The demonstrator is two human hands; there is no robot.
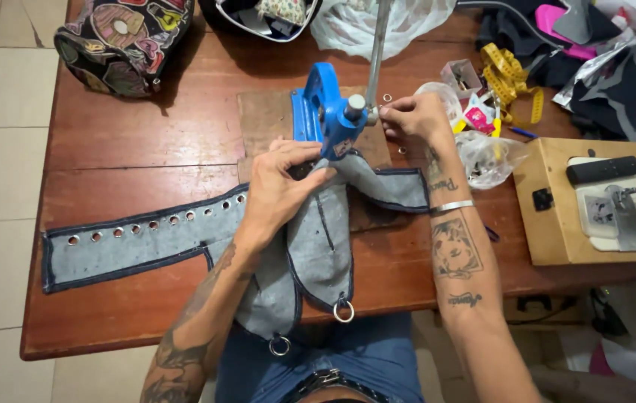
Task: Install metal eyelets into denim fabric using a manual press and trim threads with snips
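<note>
Desk surroundings
Patterned bag (120,41), yellow tape measure (512,78), sewing machine (620,198), dark fabric heap (616,67), plastic bags (489,157).

The left hand (277,186) hid the denim piece (310,246) beneath the blue press (327,112). The press lever (377,45) ran past the far edge. The right hand (415,119) perhaps pinched an eyelet, too small to tell.

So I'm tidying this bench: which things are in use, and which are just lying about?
In use: blue hand press, grey denim piece with eyelets, left hand, right hand.
Lying about: yellow tape measure, patterned black bag, clear plastic bag.
</note>
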